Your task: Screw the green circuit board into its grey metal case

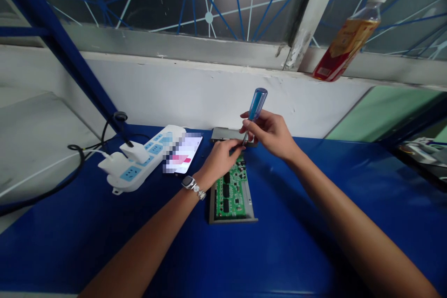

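Note:
My right hand (274, 135) is closed round a screwdriver (258, 103) with a clear blue handle, held nearly upright and leaning slightly right at the top. Its thin shaft runs down to the fingertips of my left hand (225, 156). Those left fingers are pinched together at the shaft's lower end; whatever lies between them is hidden. Beneath the left hand is a green circuit board (230, 193) with black chips, seated in a shallow grey metal tray (250, 200). The board's far part is covered by my hands. Behind them lies a grey metal piece (223, 133).
A white power strip (139, 167) with plugged-in adapters and cables lies left on the blue table (293, 242). Beside it is a phone (186, 153) with a lit screen. A bottle (349, 39) stands on the window ledge. A blue metal post (70, 51) rises at left.

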Action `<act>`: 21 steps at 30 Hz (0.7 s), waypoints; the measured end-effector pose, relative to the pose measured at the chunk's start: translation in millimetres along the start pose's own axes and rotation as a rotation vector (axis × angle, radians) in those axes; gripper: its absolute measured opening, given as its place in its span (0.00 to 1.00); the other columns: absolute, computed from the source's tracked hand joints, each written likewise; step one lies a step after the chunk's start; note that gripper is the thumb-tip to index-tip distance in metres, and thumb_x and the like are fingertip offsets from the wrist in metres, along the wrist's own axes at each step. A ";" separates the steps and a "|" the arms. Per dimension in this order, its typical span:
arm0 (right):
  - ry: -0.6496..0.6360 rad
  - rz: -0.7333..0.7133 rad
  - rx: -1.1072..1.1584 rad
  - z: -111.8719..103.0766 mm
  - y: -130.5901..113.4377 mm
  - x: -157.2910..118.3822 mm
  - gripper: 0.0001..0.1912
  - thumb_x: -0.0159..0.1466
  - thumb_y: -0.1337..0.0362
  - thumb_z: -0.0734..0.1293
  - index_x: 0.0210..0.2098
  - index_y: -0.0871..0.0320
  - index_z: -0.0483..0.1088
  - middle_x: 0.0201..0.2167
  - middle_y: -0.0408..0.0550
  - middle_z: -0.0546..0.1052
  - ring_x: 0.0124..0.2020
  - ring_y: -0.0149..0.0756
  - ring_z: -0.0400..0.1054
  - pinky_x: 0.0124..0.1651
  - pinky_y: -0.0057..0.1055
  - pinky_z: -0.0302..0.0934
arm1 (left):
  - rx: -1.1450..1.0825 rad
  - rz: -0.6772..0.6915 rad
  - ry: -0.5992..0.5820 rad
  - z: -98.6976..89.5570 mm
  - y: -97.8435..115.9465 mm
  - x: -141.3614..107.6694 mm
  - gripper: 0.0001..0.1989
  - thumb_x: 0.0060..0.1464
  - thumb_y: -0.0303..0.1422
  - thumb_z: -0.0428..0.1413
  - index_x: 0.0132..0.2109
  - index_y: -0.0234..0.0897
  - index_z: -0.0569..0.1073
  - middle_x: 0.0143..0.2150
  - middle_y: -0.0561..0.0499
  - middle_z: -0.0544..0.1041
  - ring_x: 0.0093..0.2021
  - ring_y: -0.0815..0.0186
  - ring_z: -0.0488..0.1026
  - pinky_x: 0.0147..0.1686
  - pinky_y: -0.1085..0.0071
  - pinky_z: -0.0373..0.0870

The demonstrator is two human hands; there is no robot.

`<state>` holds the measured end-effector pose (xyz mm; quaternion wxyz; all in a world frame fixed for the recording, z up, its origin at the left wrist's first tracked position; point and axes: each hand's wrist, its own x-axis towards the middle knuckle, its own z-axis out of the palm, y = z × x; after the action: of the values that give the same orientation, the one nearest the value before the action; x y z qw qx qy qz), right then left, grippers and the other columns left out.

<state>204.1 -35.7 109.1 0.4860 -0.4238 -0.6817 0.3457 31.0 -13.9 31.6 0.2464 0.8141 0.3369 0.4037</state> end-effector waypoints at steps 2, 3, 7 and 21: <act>0.013 -0.021 0.015 0.9 2.0 0.9 0.19 0.64 0.51 0.71 0.48 0.57 0.71 0.32 0.46 0.80 0.24 0.29 0.69 0.29 0.32 0.67 | -0.013 -0.002 -0.006 -1.6 -1.3 0.0 0.08 0.65 0.32 0.56 0.45 0.41 0.81 0.40 0.49 0.85 0.37 0.63 0.80 0.40 0.66 0.73; 0.019 -0.030 0.030 1.3 3.2 1.5 0.19 0.64 0.52 0.72 0.48 0.57 0.70 0.32 0.46 0.80 0.24 0.29 0.69 0.29 0.32 0.67 | -0.025 -0.002 -0.004 -2.0 -1.8 0.1 0.08 0.65 0.32 0.56 0.45 0.41 0.81 0.40 0.50 0.85 0.37 0.63 0.80 0.40 0.66 0.73; 0.040 -0.047 0.087 2.3 8.7 3.7 0.18 0.62 0.52 0.74 0.44 0.56 0.70 0.32 0.45 0.80 0.22 0.28 0.69 0.26 0.31 0.67 | -0.096 -0.017 0.014 -1.9 -3.3 0.4 0.07 0.64 0.32 0.57 0.45 0.40 0.80 0.41 0.50 0.85 0.40 0.62 0.82 0.43 0.66 0.75; 0.075 -0.104 0.119 -0.4 10.8 6.4 0.16 0.63 0.52 0.73 0.43 0.55 0.71 0.29 0.43 0.80 0.21 0.28 0.67 0.22 0.29 0.65 | -0.179 -0.046 0.078 0.4 -5.7 -2.3 0.11 0.67 0.39 0.54 0.45 0.40 0.79 0.42 0.47 0.84 0.42 0.60 0.80 0.45 0.63 0.74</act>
<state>206.0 -25.5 102.0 0.5527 -0.3708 -0.6624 0.3440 28.3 -11.9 26.3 0.3141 0.7646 0.3275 0.4577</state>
